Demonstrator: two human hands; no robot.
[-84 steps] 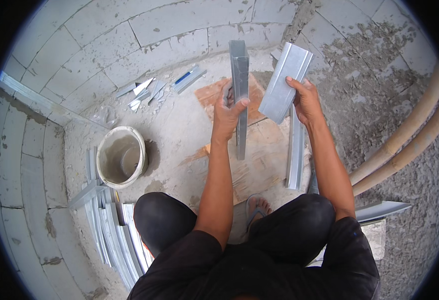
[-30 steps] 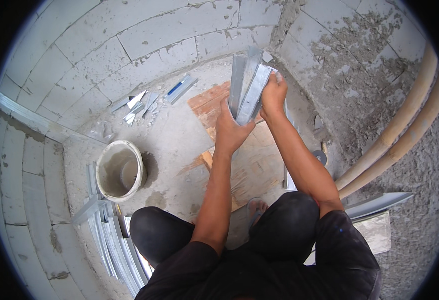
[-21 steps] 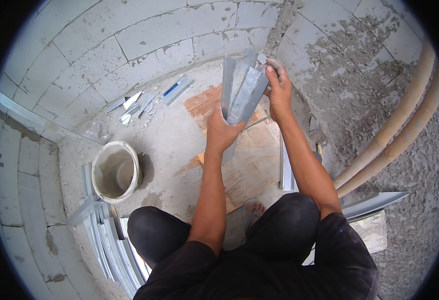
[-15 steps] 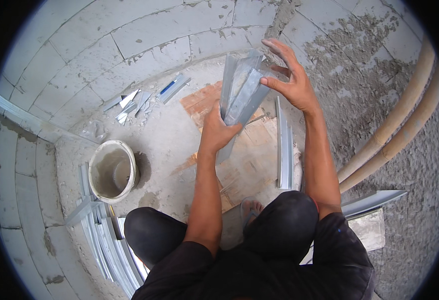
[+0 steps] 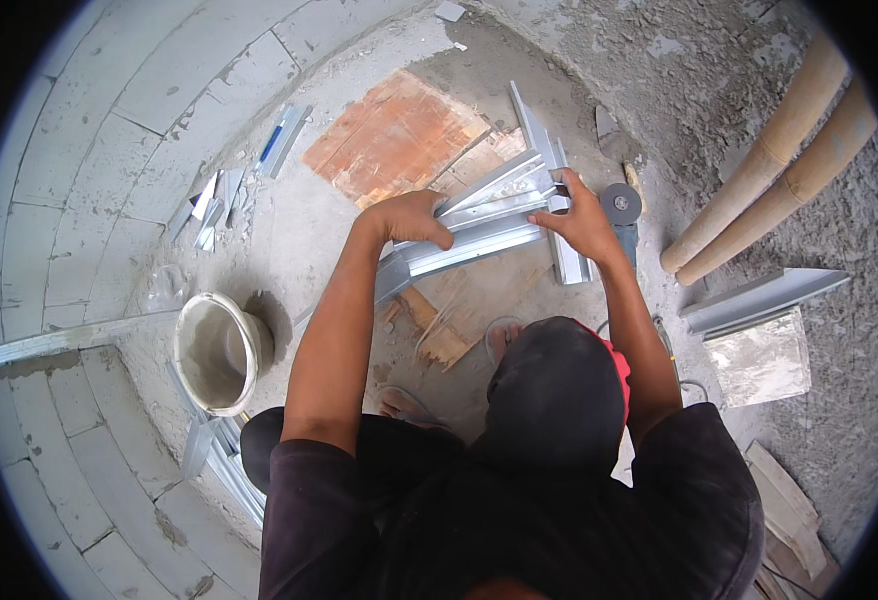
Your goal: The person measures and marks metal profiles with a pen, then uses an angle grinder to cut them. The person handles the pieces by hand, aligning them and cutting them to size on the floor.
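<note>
Low in front of me I hold a bundle of short galvanized metal channels (image 5: 479,232), lying across my view. My left hand (image 5: 409,220) is closed around their left end, its thumb over the pieces. At their right end my right hand (image 5: 586,222) grips with thumb and fingers. Longer metal channels (image 5: 571,262) lie on the floor beneath and beyond that end. Just right of my right hand is an angle grinder (image 5: 621,205), its round disc facing up and its body partly hidden by my wrist.
A round bucket (image 5: 221,352) stands at the left, near metal profiles (image 5: 229,465). Metal offcuts (image 5: 214,205) lie by the block wall (image 5: 109,170). A reddish board (image 5: 394,135) lies ahead. Two bamboo poles (image 5: 759,190) lean at the right, above another channel (image 5: 764,300).
The bundle has come down from an upright tilt to lie across, nearer the floor. My right hand has lowered and closed on its end. My view has shifted rightward, bringing the grinder into sight.
</note>
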